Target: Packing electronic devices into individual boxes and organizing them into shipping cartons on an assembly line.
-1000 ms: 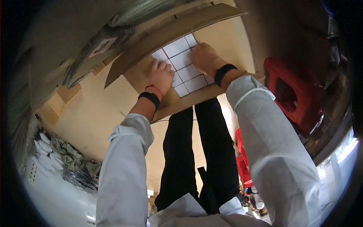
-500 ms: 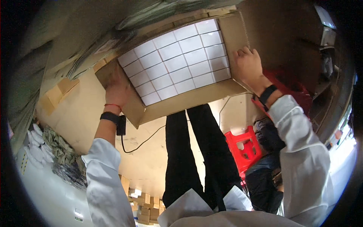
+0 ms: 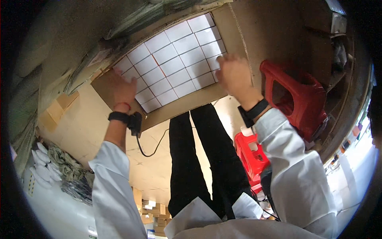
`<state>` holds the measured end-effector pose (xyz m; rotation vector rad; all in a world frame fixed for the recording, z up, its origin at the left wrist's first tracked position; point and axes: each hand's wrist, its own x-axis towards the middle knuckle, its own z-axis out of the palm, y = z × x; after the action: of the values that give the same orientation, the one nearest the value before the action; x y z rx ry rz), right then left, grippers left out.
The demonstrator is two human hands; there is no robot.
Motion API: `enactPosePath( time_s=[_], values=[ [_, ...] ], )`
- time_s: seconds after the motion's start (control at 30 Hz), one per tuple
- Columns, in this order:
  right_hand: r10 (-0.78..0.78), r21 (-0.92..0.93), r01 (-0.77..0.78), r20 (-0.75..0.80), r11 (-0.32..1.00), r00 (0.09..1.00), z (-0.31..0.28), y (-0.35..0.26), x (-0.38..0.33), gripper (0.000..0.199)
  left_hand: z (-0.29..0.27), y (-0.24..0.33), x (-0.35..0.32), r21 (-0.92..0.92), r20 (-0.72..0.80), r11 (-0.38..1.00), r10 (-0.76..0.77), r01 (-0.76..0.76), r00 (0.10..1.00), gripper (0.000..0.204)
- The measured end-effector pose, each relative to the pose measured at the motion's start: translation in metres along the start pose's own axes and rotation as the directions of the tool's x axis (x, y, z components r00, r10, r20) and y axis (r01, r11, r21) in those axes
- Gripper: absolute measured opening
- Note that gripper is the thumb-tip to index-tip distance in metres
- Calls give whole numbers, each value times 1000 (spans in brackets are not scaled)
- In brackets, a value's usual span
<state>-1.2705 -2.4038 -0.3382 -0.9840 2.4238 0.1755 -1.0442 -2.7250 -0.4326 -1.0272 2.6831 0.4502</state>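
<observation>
A large open cardboard carton (image 3: 187, 105) stands before me, packed with rows of small white boxes (image 3: 173, 59). My left hand (image 3: 124, 88) is at the carton's left side, over the edge of the white boxes, with thumb and fingers apart and nothing held. At the right side my right hand (image 3: 235, 77) hovers over the end of the rows, fingers loosely bent and spread, holding nothing. The right flap (image 3: 232, 34) is folded outward beyond it. Whether either hand touches a box is hard to tell.
A red plastic stool (image 3: 292, 99) stands right of the carton, and a second red stool (image 3: 250, 153) is closer to me. Cloth and white bundles (image 3: 43, 165) lie at the left. Several brown cartons (image 3: 157, 211) are stacked lower down. A cable (image 3: 149, 154) hangs from my left wrist.
My right hand has left the right flap and moved left over the white boxes. My left hand has shifted inward from the left flap. The whole view has shifted slightly.
</observation>
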Motion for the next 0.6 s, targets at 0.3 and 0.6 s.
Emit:
enactPosePath(
  time_s=[0.3,0.6],
  values=[
    [555,526,-712,800,-465,228,114,-19,33,51,38,154,15,-333,232,924,273,-188,934,62],
    [530,483,-525,845,-700,71,146,-6,44,89,77,251,114,-34,161,911,411,-411,897,79]
  ],
)
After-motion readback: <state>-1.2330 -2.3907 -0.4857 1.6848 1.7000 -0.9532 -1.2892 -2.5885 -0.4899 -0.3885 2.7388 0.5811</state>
